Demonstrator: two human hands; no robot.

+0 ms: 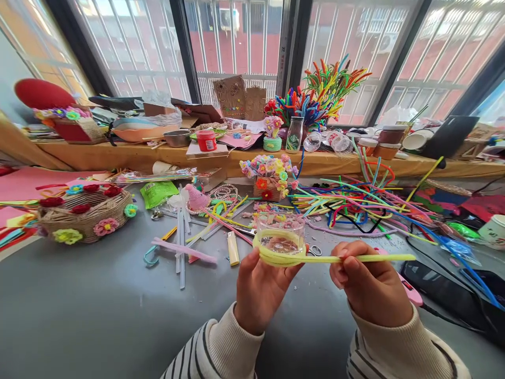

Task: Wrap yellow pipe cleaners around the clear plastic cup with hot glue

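Observation:
My left hand (pixel 265 292) grips a clear cup (pixel 290 227) from below, thumb and fingers around its lower part. Yellow-green pipe cleaner (pixel 272 259) is wound in a band about the lower part of the cup. From the band, a loose length stretches out to the right, nearly level. Thumb and fingertips of my right hand (pixel 371 284) pinch this length, and its free end (pixel 400 258) sticks out past the hand. Behind the cup lie scissors (pixel 315 250), partly hidden. A pale yellow stick-like piece (pixel 233 248) rests on the table left of the cup.
Translucent glue sticks (pixel 181 247) and a lilac pipe cleaner (pixel 185 250) lie at centre left. A flower-trimmed twine basket (pixel 84 216) stands farther left. Many coloured pipe cleaners (pixel 347 202) are heaped at back right. A black device (pixel 437 289) and cables lie right of my right hand.

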